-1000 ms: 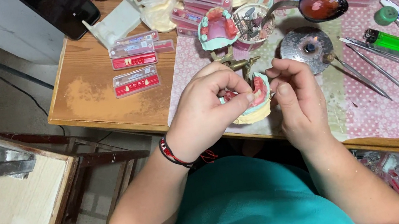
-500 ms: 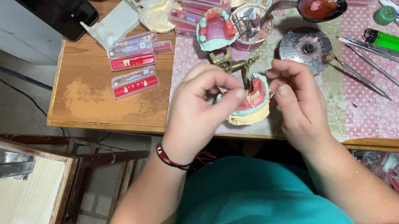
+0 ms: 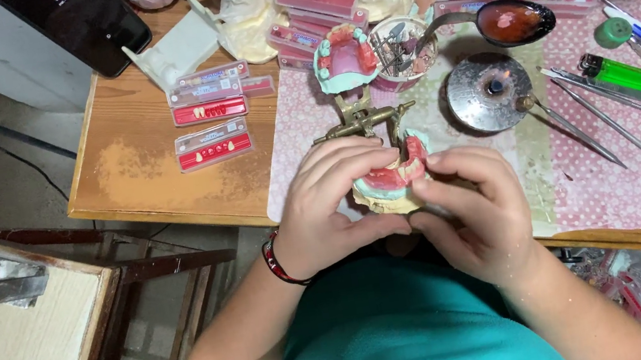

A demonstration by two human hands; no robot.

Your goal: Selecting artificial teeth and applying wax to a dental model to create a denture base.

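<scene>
A dental model [image 3: 392, 183] with pink wax gums on a pale plaster base sits at the near edge of the wooden table [image 3: 136, 167]. It is mounted on a brass articulator [image 3: 362, 119] whose upper half [image 3: 345, 59] is swung back. My left hand [image 3: 333, 204] cups the model's left side, fingers curled over its top. My right hand [image 3: 477, 210] grips its right side, fingertips on the pink wax. Whether a small piece is pinched between the fingers is hidden.
Red trays of artificial teeth [image 3: 210, 129] lie left on the table. A round metal dish [image 3: 490, 91], a spoon of red wax [image 3: 515, 20], long metal instruments [image 3: 615, 122], a green lighter [image 3: 622, 73] and a pink dotted cloth [image 3: 633, 180] lie right. A wooden stool [image 3: 10, 345] stands lower left.
Both hands have closed in around the dental model; the right hand has moved left onto its pink wax and the fingers now meet over it.
</scene>
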